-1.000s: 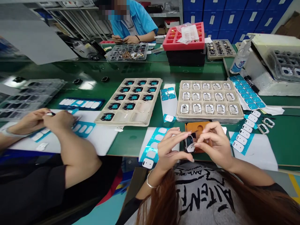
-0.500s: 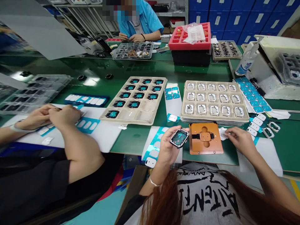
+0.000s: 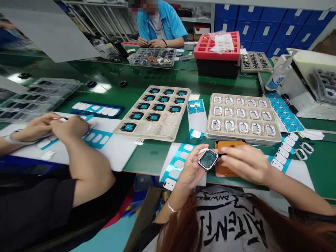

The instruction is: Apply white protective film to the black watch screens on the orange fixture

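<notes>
A watch case (image 3: 208, 159) with a pale rim, a black side and a teal face lies tilted in my left hand (image 3: 193, 169), fingers and thumb wrapped around its left side. Close to the case's right edge is my right hand (image 3: 248, 162), its fingers drawn together; whatever is between the fingertips is hidden. Behind that hand, an orange fixture plate (image 3: 223, 170) rests on the table, largely covered. A teal strip with white stickers (image 3: 174, 174) lies on a white sheet left of my left hand.
Ahead stand a tray of dark cases (image 3: 172, 134) and a tray of silvery frames (image 3: 210, 134). To the right lie loose frames (image 3: 301, 154) and a white sticker strip (image 3: 284, 151). At left, a co-worker's hands (image 3: 69, 127) work over a sheet; another person sits opposite.
My right hand has left the crumpled white scrap and swung left, in front of the orange fixture to the watch case. My left hand still holds the case, now turned slightly.
</notes>
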{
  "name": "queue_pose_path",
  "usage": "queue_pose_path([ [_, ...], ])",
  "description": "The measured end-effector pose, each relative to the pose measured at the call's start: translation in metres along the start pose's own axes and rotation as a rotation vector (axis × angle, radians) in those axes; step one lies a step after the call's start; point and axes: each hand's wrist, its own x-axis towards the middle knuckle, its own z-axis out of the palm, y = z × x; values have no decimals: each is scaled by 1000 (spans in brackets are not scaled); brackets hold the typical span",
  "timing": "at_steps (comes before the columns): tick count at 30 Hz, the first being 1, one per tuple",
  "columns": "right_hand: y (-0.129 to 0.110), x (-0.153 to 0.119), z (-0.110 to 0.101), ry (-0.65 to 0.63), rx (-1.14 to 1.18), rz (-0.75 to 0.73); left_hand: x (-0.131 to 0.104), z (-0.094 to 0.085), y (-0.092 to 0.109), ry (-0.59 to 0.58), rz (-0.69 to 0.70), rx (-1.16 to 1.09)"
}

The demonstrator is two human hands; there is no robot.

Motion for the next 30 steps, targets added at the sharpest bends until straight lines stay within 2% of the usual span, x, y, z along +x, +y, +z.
queue_pose_path([
  [2, 1, 23, 13, 8, 8, -289, -4, -6, 1, -33, -42, 46],
  [4, 11, 39, 26, 2, 39, -500, -8, -15, 6, -48, -27, 131],
  [6, 31, 53, 38, -100, 97, -527, -13, -28, 14, -7, 85, 307],
  [7, 46, 61, 46, -199, 112, -464, -15, -35, 20, 44, 153, 455],
  [9, 81, 83, 63, -467, 67, -205, -20, -51, 30, 215, 233, 869],
  [11, 118, 110, 85, -771, -84, 150, -25, -64, 36, 448, 163, 1310],
  [13, 152, 138, 110, -823, -166, 262, -28, -74, 35, 636, 13, 1607],
  [14, 165, 150, 122, -829, -203, 307, -29, -77, 32, 685, -51, 1695],
  [17, 191, 171, 152, -834, -269, 409, -30, -81, 23, 695, -94, 1841],
  [20, 196, 172, 166, -813, -276, 468, -29, -79, 18, 687, -66, 1877],
  [22, 192, 167, 163, -755, -261, 483, -28, -77, 18, 696, -63, 1850],
  [26, 167, 147, 128, -621, -220, 483, -22, -73, 21, 650, -53, 1747],
  [28, 145, 131, 107, -611, -179, 436, -17, -73, 22, 587, -23, 1712],
  [30, 116, 113, 91, -646, -105, 323, -14, -75, 22, 522, 30, 1696],
])
